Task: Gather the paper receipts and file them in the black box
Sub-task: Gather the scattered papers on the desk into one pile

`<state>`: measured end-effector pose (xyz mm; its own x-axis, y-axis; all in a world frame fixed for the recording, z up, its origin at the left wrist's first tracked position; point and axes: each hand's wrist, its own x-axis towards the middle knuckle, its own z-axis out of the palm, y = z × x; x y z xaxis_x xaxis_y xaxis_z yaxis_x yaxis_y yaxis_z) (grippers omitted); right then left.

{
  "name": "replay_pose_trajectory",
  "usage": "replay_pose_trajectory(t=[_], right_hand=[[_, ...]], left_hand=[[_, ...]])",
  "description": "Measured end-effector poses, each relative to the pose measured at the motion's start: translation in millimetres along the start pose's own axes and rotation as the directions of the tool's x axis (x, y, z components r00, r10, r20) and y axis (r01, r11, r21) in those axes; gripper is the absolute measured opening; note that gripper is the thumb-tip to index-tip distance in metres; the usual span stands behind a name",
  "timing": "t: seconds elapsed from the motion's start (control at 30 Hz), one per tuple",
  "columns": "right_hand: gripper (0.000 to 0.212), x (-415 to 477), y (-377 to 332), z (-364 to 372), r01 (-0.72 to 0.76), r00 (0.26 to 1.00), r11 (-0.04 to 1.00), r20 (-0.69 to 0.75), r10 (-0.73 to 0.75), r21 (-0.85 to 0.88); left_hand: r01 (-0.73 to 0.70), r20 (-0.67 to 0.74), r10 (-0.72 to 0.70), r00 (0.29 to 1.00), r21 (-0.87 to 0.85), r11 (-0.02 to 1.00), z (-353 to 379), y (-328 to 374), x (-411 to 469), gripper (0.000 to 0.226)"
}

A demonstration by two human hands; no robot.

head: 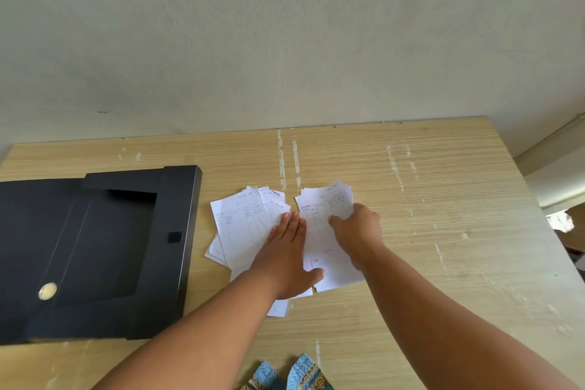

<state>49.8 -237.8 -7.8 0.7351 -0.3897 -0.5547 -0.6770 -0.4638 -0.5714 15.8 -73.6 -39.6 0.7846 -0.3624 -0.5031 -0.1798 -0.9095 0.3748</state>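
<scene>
Two loose piles of white paper receipts lie side by side on the wooden table: a left pile and a right pile. My left hand lies flat with fingers together, pressing on the left pile's right edge, its thumb reaching onto the right pile. My right hand curls over the right pile's right edge, fingers on the top sheet. The black box lies open and flat at the left, apart from the receipts, with a round metal ring on its spine.
The table stands against a grey wall; its right edge drops off near the frame's right side. Blue patterned cloth shows at the bottom edge. Bare tabletop lies right of the receipts.
</scene>
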Motion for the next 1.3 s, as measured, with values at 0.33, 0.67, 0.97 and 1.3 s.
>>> replay_pose_trajectory(t=[0.33, 0.67, 0.97, 1.3], right_hand=[[0.021, -1, 5, 3, 0.012, 1.000, 0.990, 0.005, -0.013, 0.139], [0.012, 4, 12, -2, 0.086, 0.995, 0.995, 0.036, -0.088, 0.047], [0.010, 11, 6, 0, 0.197, 0.980, 0.971, -0.015, -0.201, -0.137], [0.030, 7, 0, 17, 0.208, 0.968, 0.956, -0.095, -0.231, -0.205]], left_hand=[[-0.008, 0.015, 0.009, 1.000, -0.045, 0.999, -5, -1, 1, 0.106], [-0.066, -0.263, 0.011, 0.965, -0.201, 0.977, -21, -11, 1, 0.064], [0.049, -0.353, 0.003, 0.936, 0.139, 0.989, -43, -56, 24, 0.052], [0.041, -0.360, 0.046, 0.932, 0.228, 0.973, -24, -67, 28, 0.066]])
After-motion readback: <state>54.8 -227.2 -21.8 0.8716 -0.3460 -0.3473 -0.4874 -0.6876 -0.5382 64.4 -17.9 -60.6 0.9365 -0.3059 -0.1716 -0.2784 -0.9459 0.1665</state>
